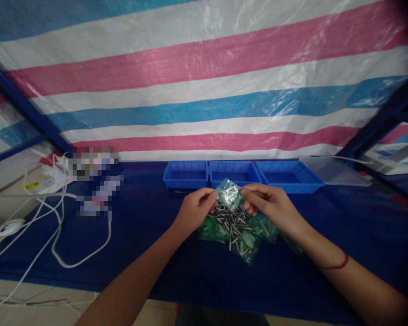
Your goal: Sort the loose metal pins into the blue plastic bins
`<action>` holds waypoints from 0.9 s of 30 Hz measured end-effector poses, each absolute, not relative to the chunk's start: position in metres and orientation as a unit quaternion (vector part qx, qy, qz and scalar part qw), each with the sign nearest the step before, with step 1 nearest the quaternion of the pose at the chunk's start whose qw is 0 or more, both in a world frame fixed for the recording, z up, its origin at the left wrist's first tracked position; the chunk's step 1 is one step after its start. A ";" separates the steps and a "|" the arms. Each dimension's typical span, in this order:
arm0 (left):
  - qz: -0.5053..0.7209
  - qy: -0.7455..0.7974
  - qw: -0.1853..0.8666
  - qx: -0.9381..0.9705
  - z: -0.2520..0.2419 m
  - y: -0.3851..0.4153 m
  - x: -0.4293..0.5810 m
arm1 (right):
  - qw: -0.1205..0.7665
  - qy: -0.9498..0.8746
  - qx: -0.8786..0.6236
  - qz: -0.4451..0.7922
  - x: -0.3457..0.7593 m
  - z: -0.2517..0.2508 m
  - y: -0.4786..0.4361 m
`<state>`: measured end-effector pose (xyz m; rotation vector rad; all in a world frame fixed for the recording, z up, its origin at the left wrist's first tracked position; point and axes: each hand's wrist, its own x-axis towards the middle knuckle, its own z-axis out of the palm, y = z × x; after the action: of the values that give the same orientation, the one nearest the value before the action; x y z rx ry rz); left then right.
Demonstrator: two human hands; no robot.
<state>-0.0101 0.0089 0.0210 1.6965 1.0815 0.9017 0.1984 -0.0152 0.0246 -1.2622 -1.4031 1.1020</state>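
Left hand (pixel 195 208): fingers pinched on small clear bag (pixel 229 194), 9 o'clock edge | right hand (pixel 268 203): pinched, 3 o'clock edge | bag just above metal pins (pixel 233 222) | blue trays (pixel 185 174) at 12 o'clock.

A makeshift workshop bench: blue parts bins (pixel 241 174) (striped tarp (pixel 204 90) backdrop).

Dim, even light with weak shadows. The pink, white and blue striped woven plastic sheet (pixel 204 90) carries soft glare near its top; the crinkled clear green plastic bag (pixel 229 192) glints. The dark blue surface (pixel 149 258) is underexposed. Corners vignette, edge lines bow, and one left patch is pixelated.
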 end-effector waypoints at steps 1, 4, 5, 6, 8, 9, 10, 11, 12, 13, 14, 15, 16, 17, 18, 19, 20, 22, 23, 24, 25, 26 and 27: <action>0.377 0.439 0.459 0.674 0.021 0.009 -0.010 | 0.470 -0.557 -0.507 0.460 0.198 0.025 -0.016; 0.412 0.437 0.478 0.641 0.021 0.011 -0.008 | 0.499 -0.529 -0.491 0.479 0.196 0.024 -0.017; 0.419 0.435 0.483 0.634 0.020 0.011 -0.008 | 0.509 -0.523 -0.486 0.481 0.195 0.024 -0.018; 0.423 0.432 0.486 0.631 0.020 0.011 -0.008 | 0.518 -0.519 -0.481 0.480 0.195 0.023 -0.018; 0.427 0.429 0.486 0.631 0.020 0.010 -0.007 | 0.530 -0.517 -0.476 0.474 0.194 0.022 -0.018; 0.428 0.427 0.483 0.634 0.020 0.010 -0.007 | 0.533 -0.518 -0.475 0.471 0.194 0.021 -0.018; 0.429 0.426 0.478 0.638 0.019 0.010 -0.007 | 0.535 -0.520 -0.474 0.468 0.194 0.020 -0.018; 0.431 0.425 0.473 0.641 0.018 0.010 -0.007 | 0.536 -0.524 -0.473 0.464 0.195 0.020 -0.017; 0.432 0.424 0.468 0.643 0.017 0.010 -0.007 | 0.537 -0.528 -0.473 0.457 0.195 0.019 -0.017; 0.433 0.425 0.464 0.645 0.016 0.010 -0.006 | 0.539 -0.533 -0.475 0.448 0.195 0.019 -0.017; 0.434 0.427 0.458 0.647 0.014 0.010 -0.006 | 0.540 -0.536 -0.477 0.439 0.195 0.019 -0.017; 0.435 0.431 0.451 0.650 0.011 0.010 -0.006 | 0.542 -0.539 -0.480 0.430 0.194 0.019 -0.018; 0.434 0.433 0.442 0.655 0.009 0.010 -0.006 | 0.544 -0.540 -0.483 0.423 0.194 0.019 -0.018; 0.430 0.434 0.433 0.663 0.007 0.011 -0.005 | 0.545 -0.540 -0.485 0.419 0.194 0.019 -0.018; 0.426 0.434 0.423 0.672 0.005 0.011 -0.005 | 0.547 -0.538 -0.487 0.417 0.193 0.020 -0.019; 0.421 0.433 0.414 0.682 0.004 0.011 -0.005 | 0.547 -0.538 -0.489 0.416 0.192 0.020 -0.019; 0.416 0.430 0.407 0.690 0.004 0.012 -0.005 | 0.545 -0.538 -0.490 0.416 0.192 0.020 -0.019; 0.409 0.423 0.398 0.704 0.008 0.015 -0.008 | 0.538 -0.543 -0.488 0.421 0.191 0.021 -0.019; 0.413 0.420 0.391 0.707 0.011 0.018 -0.011 | 0.537 -0.546 -0.484 0.423 0.192 0.022 -0.019; 0.415 0.417 0.385 0.711 0.016 0.022 -0.015 | 0.536 -0.551 -0.480 0.422 0.193 0.023 -0.019; 0.441 0.427 0.363 0.701 0.021 0.028 -0.021 | 0.537 -0.558 -0.477 0.415 0.194 0.024 -0.019; 0.481 0.445 0.331 0.679 0.025 0.035 -0.027 | 0.539 -0.566 -0.477 0.403 0.196 0.025 -0.018; 0.520 0.464 0.295 0.654 0.029 0.043 -0.034 | 0.539 -0.575 -0.479 0.386 0.198 0.025 -0.018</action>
<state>-0.0344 0.0433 0.0287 1.7401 1.2358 1.3827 0.1983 -0.0180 0.0255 -1.1399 -1.3675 0.9184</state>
